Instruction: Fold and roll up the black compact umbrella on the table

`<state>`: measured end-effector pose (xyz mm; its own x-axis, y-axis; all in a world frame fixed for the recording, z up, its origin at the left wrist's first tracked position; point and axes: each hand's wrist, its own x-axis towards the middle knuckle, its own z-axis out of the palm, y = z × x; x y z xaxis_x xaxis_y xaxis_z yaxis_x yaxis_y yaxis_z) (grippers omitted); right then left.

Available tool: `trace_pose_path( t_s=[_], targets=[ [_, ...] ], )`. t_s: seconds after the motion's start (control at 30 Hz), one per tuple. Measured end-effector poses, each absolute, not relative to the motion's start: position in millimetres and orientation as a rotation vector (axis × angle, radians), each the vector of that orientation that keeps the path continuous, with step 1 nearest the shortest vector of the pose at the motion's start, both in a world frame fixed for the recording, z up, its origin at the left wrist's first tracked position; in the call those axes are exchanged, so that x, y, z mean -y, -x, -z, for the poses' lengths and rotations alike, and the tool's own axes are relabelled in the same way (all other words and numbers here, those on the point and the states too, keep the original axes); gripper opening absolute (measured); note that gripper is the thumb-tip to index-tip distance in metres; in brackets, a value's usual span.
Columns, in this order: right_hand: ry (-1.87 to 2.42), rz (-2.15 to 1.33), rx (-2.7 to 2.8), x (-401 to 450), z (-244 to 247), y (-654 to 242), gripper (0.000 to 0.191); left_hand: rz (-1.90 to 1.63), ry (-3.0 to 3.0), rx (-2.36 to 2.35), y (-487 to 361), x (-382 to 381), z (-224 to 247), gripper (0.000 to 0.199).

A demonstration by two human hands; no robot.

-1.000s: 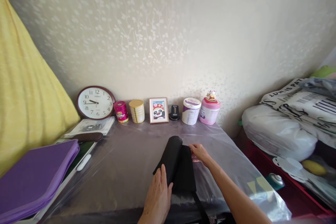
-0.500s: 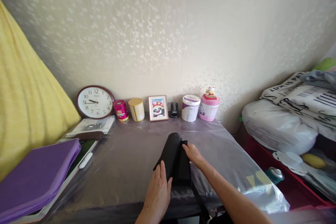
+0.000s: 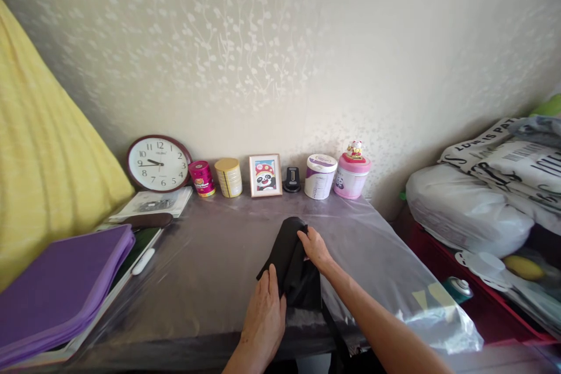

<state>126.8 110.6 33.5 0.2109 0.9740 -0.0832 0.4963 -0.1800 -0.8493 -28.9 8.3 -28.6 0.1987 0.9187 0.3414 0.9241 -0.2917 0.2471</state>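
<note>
A black folded piece of fabric (image 3: 284,257) lies near the front edge of the table, its long axis slanting up to the right. A black strap (image 3: 333,327) trails from its near right corner over the edge. My left hand (image 3: 264,310) rests against the fabric's lower left part, fingers stretched along it and thumb apart. Fingers and thumb of my right hand (image 3: 314,248) pinch the fabric's upper right edge. What kind of article the fabric is cannot be made out.
Along the wall stand a clock (image 3: 158,163), a pink tin (image 3: 202,179), a yellow-lidded tin (image 3: 228,177), a picture frame (image 3: 265,175) and two tubs (image 3: 321,177). Purple folders (image 3: 65,286) lie at left. Bags (image 3: 468,204) and a spray can (image 3: 458,290) are at right.
My right hand has brought the right flap of fabric leftward and up, against the rolled part. My left hand stays almost in place.
</note>
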Motion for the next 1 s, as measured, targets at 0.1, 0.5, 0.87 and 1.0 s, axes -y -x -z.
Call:
trace_pose_path(
  t_s=[0.1, 0.5, 0.87, 1.0],
  targets=[
    [1.779, -0.885, 1.342, -115, -32, -122, 0.015, 0.698, 2.431, 1.885, 29, -8, 31, 0.052],
    [1.538, -1.108, 1.341, -121, -33, -104, 0.036, 0.75, 2.474, 1.882, 33, -12, 28, 0.049],
    [1.409, -0.658, 2.061, -113, -38, -89, 0.024, 0.856, 2.524, 1.874, 56, -5, 14, 0.047],
    [1.45, -0.538, 2.193, -111, -40, -84, 0.026, 1.041, 2.371, 1.839, 61, 0, 5, 0.041]
  ],
)
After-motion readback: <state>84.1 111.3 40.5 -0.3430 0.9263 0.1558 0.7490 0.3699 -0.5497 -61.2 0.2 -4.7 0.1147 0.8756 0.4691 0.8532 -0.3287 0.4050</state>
